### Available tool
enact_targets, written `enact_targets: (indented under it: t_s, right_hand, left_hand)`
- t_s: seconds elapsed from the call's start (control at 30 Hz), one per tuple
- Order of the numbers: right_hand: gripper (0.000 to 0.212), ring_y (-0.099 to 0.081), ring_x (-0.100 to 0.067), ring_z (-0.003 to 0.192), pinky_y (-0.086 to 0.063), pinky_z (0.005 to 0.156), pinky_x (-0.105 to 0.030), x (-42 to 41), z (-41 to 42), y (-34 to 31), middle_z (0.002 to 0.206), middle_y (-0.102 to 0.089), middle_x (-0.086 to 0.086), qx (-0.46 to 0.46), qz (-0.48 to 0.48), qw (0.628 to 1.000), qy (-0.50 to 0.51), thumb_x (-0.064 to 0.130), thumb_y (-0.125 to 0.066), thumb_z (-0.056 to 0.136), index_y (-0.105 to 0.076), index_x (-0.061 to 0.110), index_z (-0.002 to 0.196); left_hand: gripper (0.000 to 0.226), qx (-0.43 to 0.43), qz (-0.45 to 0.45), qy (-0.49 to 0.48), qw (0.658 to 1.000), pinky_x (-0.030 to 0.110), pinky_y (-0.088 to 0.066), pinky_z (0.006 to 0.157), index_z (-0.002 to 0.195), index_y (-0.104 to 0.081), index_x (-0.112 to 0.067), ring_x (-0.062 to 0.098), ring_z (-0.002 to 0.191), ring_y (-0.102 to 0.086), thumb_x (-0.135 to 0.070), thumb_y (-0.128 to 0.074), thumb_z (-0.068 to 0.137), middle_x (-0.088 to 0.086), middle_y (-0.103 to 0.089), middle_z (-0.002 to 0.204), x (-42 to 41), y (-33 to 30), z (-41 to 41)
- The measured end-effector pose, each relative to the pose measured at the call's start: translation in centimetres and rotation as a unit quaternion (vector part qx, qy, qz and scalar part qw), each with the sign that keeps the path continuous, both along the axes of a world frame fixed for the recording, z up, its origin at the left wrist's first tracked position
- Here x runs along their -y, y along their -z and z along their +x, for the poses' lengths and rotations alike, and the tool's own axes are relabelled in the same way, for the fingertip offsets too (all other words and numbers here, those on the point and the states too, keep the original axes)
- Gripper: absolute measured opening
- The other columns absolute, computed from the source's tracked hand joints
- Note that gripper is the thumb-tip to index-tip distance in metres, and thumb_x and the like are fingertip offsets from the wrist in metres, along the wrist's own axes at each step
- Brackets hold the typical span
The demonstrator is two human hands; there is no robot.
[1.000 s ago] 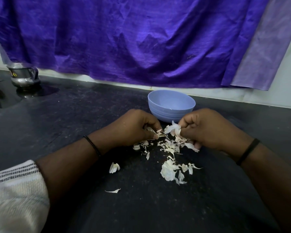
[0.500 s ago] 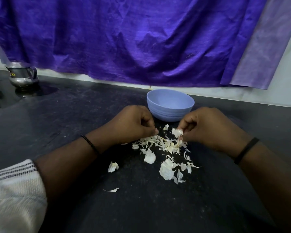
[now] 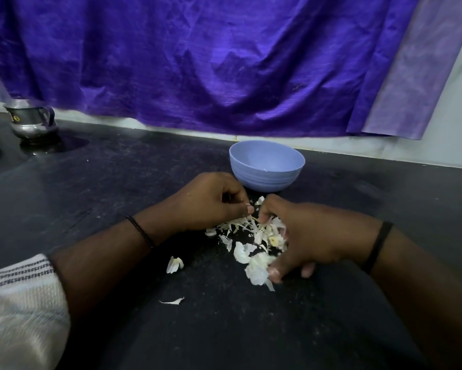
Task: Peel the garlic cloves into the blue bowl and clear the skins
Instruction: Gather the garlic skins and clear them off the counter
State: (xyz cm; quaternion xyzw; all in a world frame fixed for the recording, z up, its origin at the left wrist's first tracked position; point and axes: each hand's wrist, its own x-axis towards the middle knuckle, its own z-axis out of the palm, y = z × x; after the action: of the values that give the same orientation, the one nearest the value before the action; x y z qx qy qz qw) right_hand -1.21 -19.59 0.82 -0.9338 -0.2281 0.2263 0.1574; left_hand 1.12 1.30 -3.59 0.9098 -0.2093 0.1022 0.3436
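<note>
My right hand point(image 3: 308, 240) covers part of the pile of white papery garlic skins point(image 3: 247, 240). The pale blue plastic bowl point(image 3: 267, 166) hides its contents. My striped white sleeve point(image 3: 19, 311) is blurred, cut off.

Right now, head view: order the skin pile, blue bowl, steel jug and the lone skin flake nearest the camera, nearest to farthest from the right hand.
1. Skin pile: under the right hand, touching its fingers.
2. Blue bowl: just behind, slightly left.
3. Lone skin flake: front left, on the counter; close call with the bowl.
4. Steel jug: far back left.
</note>
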Motion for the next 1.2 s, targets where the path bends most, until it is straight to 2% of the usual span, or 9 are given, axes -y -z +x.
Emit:
enact_targets:
  t_s: [0.2, 0.3, 0.43, 0.63, 0.7, 0.8, 0.9, 1.07, 1.2]
  right_hand:
    - [0.004, -0.073, -0.016, 0.068, -0.062, 0.06, -0.034, -0.1, 1.8, 1.4, 0.08, -0.074, -0.003, 0.073, 0.232, 0.967, 0.072, 0.022, -0.068, 0.093, -0.072, 0.023, 0.092]
    - [0.014, -0.069, -0.01, 0.066, -0.053, 0.054, -0.023, 0.8, 2.7, 1.1, 0.079, -0.074, 0.002, 0.136, 0.256, 0.954, 0.077, 0.019, -0.065, 0.094, -0.076, 0.026, 0.088]
    - [0.02, -0.068, -0.005, 0.07, -0.052, 0.066, -0.022, 1.2, 3.9, 2.2, 0.078, -0.075, 0.006, 0.211, 0.254, 0.938, 0.105, 0.009, -0.067, 0.088, -0.073, 0.028, 0.084]
    - [0.038, -0.055, -0.012, 0.124, -0.041, 0.098, -0.021, -0.3, 3.8, 3.7, 0.136, -0.062, 0.004, 0.195, 0.13, 0.972, 0.005, 0.013, -0.047, 0.101, -0.06, 0.024, 0.135]
    - [0.039, -0.056, -0.013, 0.121, -0.043, 0.1, -0.025, -0.7, 3.5, 3.8, 0.136, -0.061, 0.004, 0.168, 0.144, 0.975, -0.012, 0.012, -0.044, 0.102, -0.059, 0.025, 0.136]
    - [0.034, -0.065, -0.01, 0.106, -0.051, 0.097, -0.031, -0.5, 3.4, 3.3, 0.117, -0.071, 0.009, 0.117, 0.231, 0.966, 0.008, 0.007, -0.048, 0.099, -0.071, 0.025, 0.118]
    - [0.027, -0.071, -0.003, 0.086, -0.056, 0.083, -0.022, 0.3, 3.6, 2.3, 0.092, -0.078, 0.007, 0.109, 0.319, 0.941, 0.037, 0.002, -0.058, 0.095, -0.077, 0.02, 0.101]
    - [0.013, -0.07, -0.004, 0.067, -0.052, 0.063, -0.018, 0.9, 3.6, 1.8, 0.07, -0.074, 0.008, 0.2, 0.267, 0.941, 0.053, 0.016, -0.085, 0.076, -0.076, 0.025, 0.08]
    - [0.004, -0.067, 0.0, 0.073, -0.056, 0.074, -0.027, 0.3, 2.7, 1.8, 0.077, -0.073, 0.015, 0.229, 0.229, 0.946, 0.0, 0.027, -0.078, 0.084, -0.076, 0.028, 0.08]
  left_hand:
    - [0.003, 0.022, -0.024, -0.074, 0.997, 0.017, -0.049, 0.063, 0.086, -0.076, -0.022, 0.0, 0.071, -0.064, -0.024, -0.074, 0.087, -0.011, -0.066, 0.086, -0.6, 0.0, 0.6]
    - [0.007, 0.018, -0.037, -0.091, 0.995, 0.009, -0.044, 0.055, 0.092, -0.075, -0.022, -0.004, 0.066, -0.062, -0.019, -0.069, 0.091, -0.012, -0.066, 0.081, -0.6, -0.1, 0.6]
    - [0.018, -0.009, -0.03, -0.094, 0.995, 0.008, -0.045, 0.06, 0.111, -0.069, -0.026, -0.006, 0.073, -0.062, -0.02, -0.064, 0.095, -0.012, -0.067, 0.089, -0.9, 0.1, 0.8]
    - [0.03, -0.11, -0.006, -0.031, 0.993, 0.047, -0.053, 0.093, 0.124, -0.065, -0.034, 0.022, 0.101, -0.068, -0.02, -0.049, 0.103, -0.002, -0.071, 0.117, -0.4, 0.3, 0.5]
    - [0.028, -0.14, -0.06, -0.007, 0.988, 0.049, -0.053, 0.091, 0.118, -0.067, -0.037, 0.026, 0.098, -0.069, -0.022, -0.049, 0.103, 0.002, -0.072, 0.114, -0.4, 0.5, 0.4]
    - [0.028, -0.185, -0.169, 0.016, 0.968, 0.024, -0.054, 0.09, 0.123, -0.066, -0.014, 0.016, 0.103, -0.07, -0.012, -0.046, 0.103, 0.009, -0.074, 0.109, -0.5, -0.2, 0.1]
    - [0.023, -0.18, -0.233, -0.004, 0.956, 0.025, -0.054, 0.073, 0.115, -0.066, -0.007, 0.02, 0.082, -0.072, -0.013, -0.048, 0.103, 0.015, -0.076, 0.093, -0.5, -0.7, -0.1]
    - [0.015, -0.061, -0.159, -0.101, 0.98, 0.039, -0.058, 0.07, 0.076, -0.072, -0.008, 0.018, 0.065, -0.069, -0.02, -0.078, 0.083, 0.004, -0.074, 0.072, -1.1, -0.4, 0.1]
    - [0.034, -0.041, -0.116, -0.118, 0.985, 0.043, -0.057, 0.064, 0.063, -0.061, -0.006, 0.032, 0.066, -0.066, -0.028, -0.086, 0.074, 0.013, -0.07, 0.072, -0.9, -0.7, -0.1]
